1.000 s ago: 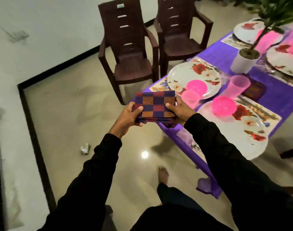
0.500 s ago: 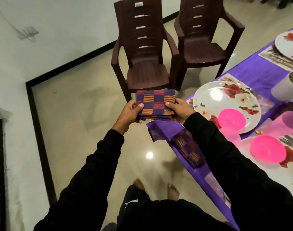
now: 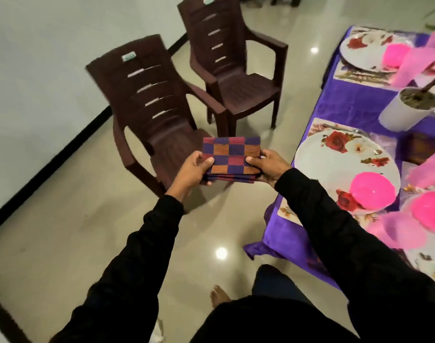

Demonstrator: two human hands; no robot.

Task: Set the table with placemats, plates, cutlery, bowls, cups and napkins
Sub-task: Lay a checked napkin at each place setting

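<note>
Napkins [image 3: 230, 158], folded and stacked, pinched at both ends by left hand [image 3: 195, 169] and right hand [image 3: 267, 167] above floor beside table's [image 3: 355, 112] near edge; best peeled off singly, laid beside each plate [image 3: 335, 167].

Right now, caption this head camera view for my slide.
Both hands, left hand and right hand, hold folded checkered napkins beside the purple-clothed table.

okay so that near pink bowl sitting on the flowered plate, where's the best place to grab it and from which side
Probably the rim of the near pink plastic bowl, pinched from above. It sits open side up on the white flowered plate, at the edge toward the person, so the rim is exposed and close.
</note>
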